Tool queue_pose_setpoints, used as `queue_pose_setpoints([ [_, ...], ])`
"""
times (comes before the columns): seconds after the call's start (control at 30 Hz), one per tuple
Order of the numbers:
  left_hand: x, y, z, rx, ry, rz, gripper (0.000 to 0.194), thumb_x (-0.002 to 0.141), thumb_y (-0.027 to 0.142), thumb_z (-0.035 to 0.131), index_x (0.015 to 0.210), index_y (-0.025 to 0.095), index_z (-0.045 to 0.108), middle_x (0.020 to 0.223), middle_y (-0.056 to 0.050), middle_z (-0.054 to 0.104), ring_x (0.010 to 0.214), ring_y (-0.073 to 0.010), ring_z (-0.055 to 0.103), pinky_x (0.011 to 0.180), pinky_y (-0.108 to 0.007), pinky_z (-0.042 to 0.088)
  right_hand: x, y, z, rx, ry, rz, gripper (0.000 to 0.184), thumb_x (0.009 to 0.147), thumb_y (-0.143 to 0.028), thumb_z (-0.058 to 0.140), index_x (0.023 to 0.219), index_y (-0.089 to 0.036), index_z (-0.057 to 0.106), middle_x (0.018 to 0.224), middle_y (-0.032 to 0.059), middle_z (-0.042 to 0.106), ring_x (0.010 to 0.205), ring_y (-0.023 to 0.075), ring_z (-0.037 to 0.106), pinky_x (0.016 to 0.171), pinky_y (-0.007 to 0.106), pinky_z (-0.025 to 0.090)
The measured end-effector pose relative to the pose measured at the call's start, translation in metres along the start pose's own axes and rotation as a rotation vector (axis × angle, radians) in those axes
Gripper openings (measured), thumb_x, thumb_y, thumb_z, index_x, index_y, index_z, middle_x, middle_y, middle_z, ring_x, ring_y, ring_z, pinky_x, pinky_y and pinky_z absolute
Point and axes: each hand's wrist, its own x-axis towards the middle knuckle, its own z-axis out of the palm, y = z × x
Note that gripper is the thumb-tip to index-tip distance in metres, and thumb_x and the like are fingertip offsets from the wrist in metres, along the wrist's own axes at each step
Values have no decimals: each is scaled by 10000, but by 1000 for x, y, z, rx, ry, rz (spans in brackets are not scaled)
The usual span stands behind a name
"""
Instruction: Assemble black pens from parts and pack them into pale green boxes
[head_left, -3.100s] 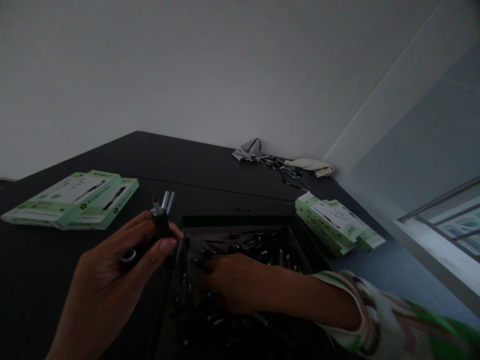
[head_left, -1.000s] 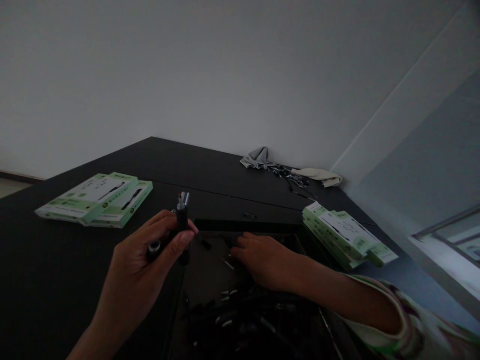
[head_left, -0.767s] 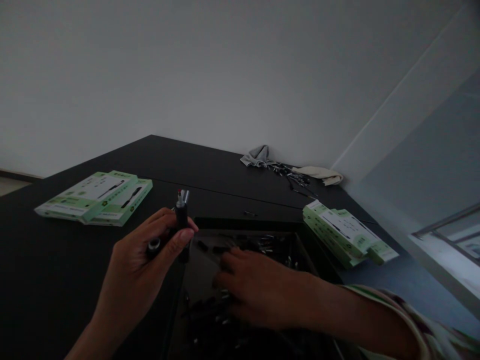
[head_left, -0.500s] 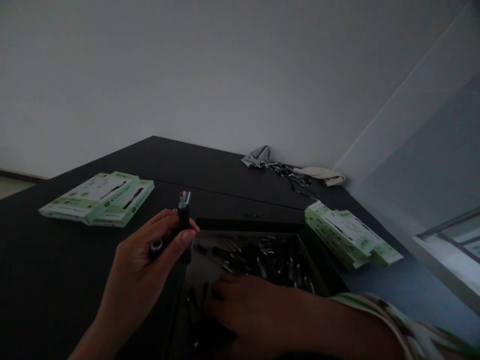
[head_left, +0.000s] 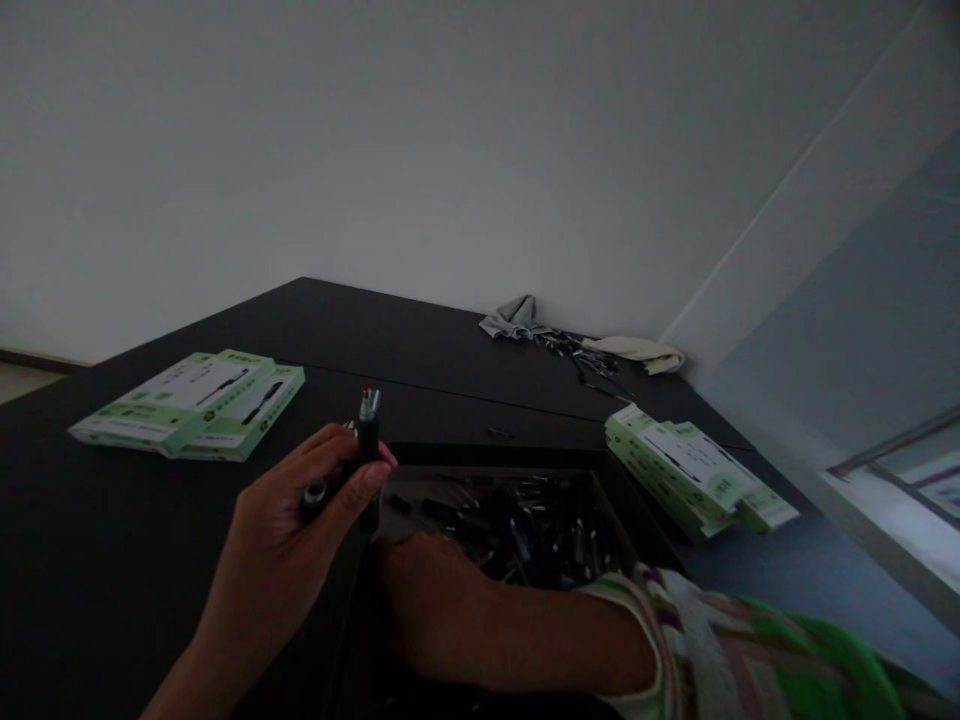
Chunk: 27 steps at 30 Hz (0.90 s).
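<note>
Closest to the camera, the patterned sleeve (head_left: 720, 650), green and cream, runs down the right forearm to the right hand (head_left: 439, 610), which reaches over the near edge of the tray. Its fingers curl downward in the dim light; whether they grip anything, I cannot tell. The left hand (head_left: 281, 540) is closed around a black tool (head_left: 367, 430), held upright just above the tray's left corner, with fingers wrapped around the barrel and thumb pressed against it. The top shows a thin metal end with a red tip. A round, silver-rimmed end (head_left: 313, 492) sits in the same hand, lower down by the fingers.

The dark tray (head_left: 487, 456) holds a heap of small black and silver pieces (head_left: 525, 530), too dim to tell apart. On the black table (head_left: 225, 340) to its left lie two overlapping green-and-white boxes (head_left: 187, 405), and to its right lies a stack of matching boxes (head_left: 690, 465). Both sets show a picture of a slim black item, but their writing is too small to read.

Farther off, a small dark piece (head_left: 499, 433) lies alone on the table. In the far corner are a grey cloth (head_left: 517, 318), a scatter of small parts (head_left: 585, 352), and a cream cloth (head_left: 637, 348), against the white wall (head_left: 375, 150).
</note>
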Motion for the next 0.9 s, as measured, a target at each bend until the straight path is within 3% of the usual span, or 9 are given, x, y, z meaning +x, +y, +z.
queue_pose_setpoints([
  [0.17, 1, -1, 0, 1, -17, -12, 170, 844, 403, 546, 830, 269, 650, 817, 58, 636, 767, -106, 583, 655, -182, 428, 1, -3, -8, -41, -35, 76, 237, 729, -94, 576, 945, -77, 673, 917, 186, 706, 794, 294, 684, 624, 330, 527],
  [0.33, -1, -2, -2, 4, -27, -11, 170, 842, 399, 548, 827, 264, 651, 828, 53, 643, 793, -115, 584, 672, -191, 426, -4, 0, -17, 0, -41, 97, 121, 676, -73, 585, 757, -75, 675, 759, 158, 707, 654, 248, 672, 509, 262, 460],
  [0.4, -2, -1, -3, -5, -22, -11, 174, 844, 401, 545, 833, 263, 649, 838, 51, 642, 802, -114, 586, 681, -188, 430, -9, 4, -22, 30, -8, 82, 122, 679, -80, 582, 767, -85, 665, 772, 142, 708, 662, 237, 668, 510, 252, 442],
  [0.53, 0, 1, -3, -16, -18, -10, 179, 841, 402, 552, 826, 255, 653, 822, 49, 642, 765, -110, 589, 662, -181, 434, -22, 10, -33, 89, 129, 28, 173, 757, -123, 561, 920, -134, 616, 937, 101, 696, 855, 221, 651, 650, 257, 445],
  [0.73, -1, 1, -3, -35, -15, 13, 188, 823, 424, 569, 827, 260, 661, 825, 41, 662, 797, -136, 600, 710, -198, 440, -41, 13, -43, 164, 219, 1, 113, 874, -175, 476, 964, -169, 545, 829, 26, 655, 714, 143, 618, 587, 218, 388],
  [0.9, -3, 1, -2, -36, -26, 7, 179, 824, 411, 574, 820, 252, 655, 802, 39, 652, 778, -140, 593, 696, -206, 432, -46, 15, -38, 185, 248, -29, 135, 883, -173, 472, 993, -169, 550, 734, -3, 604, 635, 127, 572, 566, 214, 373],
])
